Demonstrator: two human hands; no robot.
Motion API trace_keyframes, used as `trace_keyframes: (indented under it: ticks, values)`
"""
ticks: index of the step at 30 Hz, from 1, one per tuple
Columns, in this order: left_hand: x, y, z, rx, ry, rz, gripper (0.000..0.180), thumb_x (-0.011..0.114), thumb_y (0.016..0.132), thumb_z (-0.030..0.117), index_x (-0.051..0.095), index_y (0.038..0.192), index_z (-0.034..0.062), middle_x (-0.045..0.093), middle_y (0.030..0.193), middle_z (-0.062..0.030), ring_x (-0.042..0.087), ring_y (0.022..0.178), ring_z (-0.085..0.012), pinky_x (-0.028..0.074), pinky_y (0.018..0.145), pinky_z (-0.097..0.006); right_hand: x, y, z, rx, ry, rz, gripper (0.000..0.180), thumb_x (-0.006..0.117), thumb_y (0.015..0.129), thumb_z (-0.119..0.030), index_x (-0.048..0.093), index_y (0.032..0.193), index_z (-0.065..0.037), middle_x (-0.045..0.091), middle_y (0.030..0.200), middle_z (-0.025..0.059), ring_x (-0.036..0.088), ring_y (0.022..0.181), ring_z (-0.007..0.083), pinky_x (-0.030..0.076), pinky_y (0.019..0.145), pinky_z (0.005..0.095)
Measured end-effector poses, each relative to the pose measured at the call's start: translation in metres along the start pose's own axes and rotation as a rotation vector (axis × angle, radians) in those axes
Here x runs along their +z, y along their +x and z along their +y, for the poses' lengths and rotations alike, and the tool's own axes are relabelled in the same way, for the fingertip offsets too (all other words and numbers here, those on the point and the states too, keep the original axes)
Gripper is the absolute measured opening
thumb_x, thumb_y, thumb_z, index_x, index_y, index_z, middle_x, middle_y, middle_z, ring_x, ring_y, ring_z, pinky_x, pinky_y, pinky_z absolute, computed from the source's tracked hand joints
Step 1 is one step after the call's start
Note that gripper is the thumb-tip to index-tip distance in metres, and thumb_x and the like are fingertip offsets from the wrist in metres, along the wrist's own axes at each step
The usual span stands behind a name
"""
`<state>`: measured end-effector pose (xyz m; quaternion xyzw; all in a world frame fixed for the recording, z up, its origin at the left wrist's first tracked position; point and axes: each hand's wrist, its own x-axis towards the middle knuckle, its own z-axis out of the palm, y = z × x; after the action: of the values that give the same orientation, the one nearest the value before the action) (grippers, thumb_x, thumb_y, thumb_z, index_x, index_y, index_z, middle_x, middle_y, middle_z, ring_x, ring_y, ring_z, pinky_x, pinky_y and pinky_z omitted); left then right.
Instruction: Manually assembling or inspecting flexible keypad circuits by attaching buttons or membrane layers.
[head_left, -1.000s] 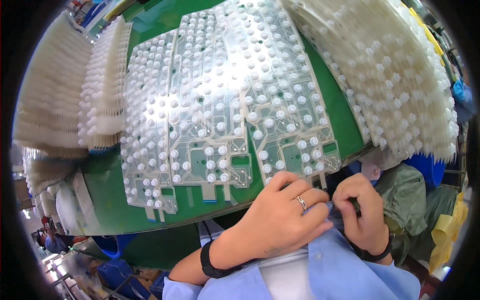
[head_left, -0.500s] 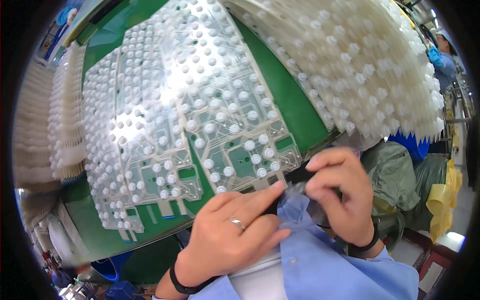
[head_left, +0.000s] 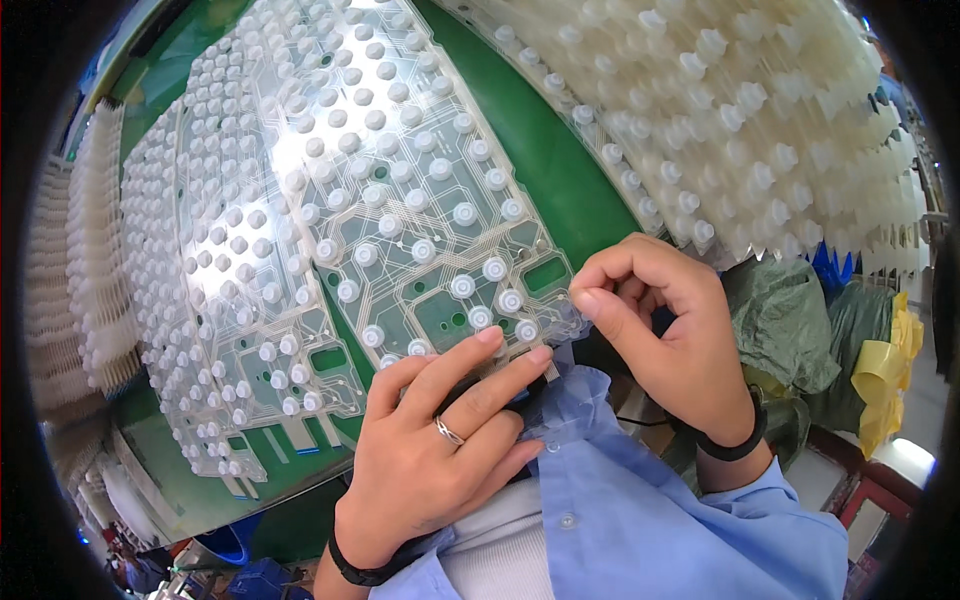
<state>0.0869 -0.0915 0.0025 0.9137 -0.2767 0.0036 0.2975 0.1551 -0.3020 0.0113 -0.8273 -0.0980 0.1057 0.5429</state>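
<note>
A clear keyboard membrane sheet (head_left: 440, 215) with white rubber domes and printed traces lies nearest me on the green tabletop. Its lower edge is under the stretched fingers of my left hand (head_left: 440, 440), which rest on it and grip nothing. At the sheet's lower right corner, my right hand (head_left: 665, 335) is closed with thumb and forefinger pinched. A small crumpled bit of clear film (head_left: 568, 318) shows at those fingertips, overlapping the corner, so its outline is hard to make out. More domed sheets (head_left: 235, 270) overlap to the left.
On the right rises a tall stack of domed sheets (head_left: 720, 120); another stack (head_left: 100, 250) stands at the far left. The green tabletop (head_left: 560, 165) shows between sheets and right stack. Green bags (head_left: 785, 320) and a yellow wrap (head_left: 882, 390) hang beyond my right arm.
My right hand has moved up from in front of my shirt to the sheet's right corner. My left hand has shifted slightly onto the sheet's lower edge. The view has shifted too.
</note>
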Motion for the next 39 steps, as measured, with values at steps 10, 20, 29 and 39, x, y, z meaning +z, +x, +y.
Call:
trace_keyframes:
  ticks: [10, 20, 29, 39]
  values:
    - [0.0, 0.0, -0.001, 0.003, -0.002, 0.004, 0.027, 0.081, 0.069, 0.03, 0.059, 0.072, 0.0146, 0.064, 0.13, -0.0003, 0.054, 0.122, -0.0288, 0.038, 0.09, -0.041, -0.002, 0.004, -0.007, 0.095, -0.053, -0.012, 0.002, 0.067, 0.087, -0.003, 0.067, 0.088, -0.002, 0.06, 0.077, -0.0028, 0.044, 0.06, 0.0008, 0.032, 0.053, 0.0185]
    - [-0.001, 0.0, -0.001, 0.005, -0.006, 0.002, 0.027, 0.081, 0.068, 0.03, 0.059, 0.072, 0.0148, 0.064, 0.131, -0.0003, 0.054, 0.122, -0.0289, 0.037, 0.089, -0.041, 0.001, 0.004, -0.001, 0.007, -0.073, 0.026, 0.003, 0.066, 0.086, -0.001, 0.066, 0.088, 0.0, 0.06, 0.075, 0.0046, 0.041, 0.049, 0.0069, 0.031, 0.047, 0.0241]
    - [0.001, 0.005, 0.006, -0.014, 0.14, -0.049, 0.028, 0.076, 0.074, 0.034, 0.057, 0.072, 0.0138, 0.062, 0.132, 0.0029, 0.053, 0.117, -0.0248, 0.034, 0.091, -0.039, 0.0, 0.003, -0.003, 0.024, -0.069, 0.008, 0.005, 0.068, 0.085, -0.001, 0.067, 0.089, -0.001, 0.061, 0.079, 0.0011, 0.043, 0.055, 0.0035, 0.032, 0.05, 0.021]
    - [0.003, 0.003, 0.002, -0.018, 0.061, 0.011, 0.025, 0.079, 0.069, 0.027, 0.058, 0.07, 0.014, 0.064, 0.13, 0.0011, 0.055, 0.118, -0.0262, 0.036, 0.088, -0.039, -0.009, -0.003, 0.006, 0.102, 0.446, -0.003, 0.007, 0.066, 0.09, -0.003, 0.065, 0.097, -0.002, 0.061, 0.086, -0.0017, 0.048, 0.064, 0.0007, 0.038, 0.056, 0.0189]
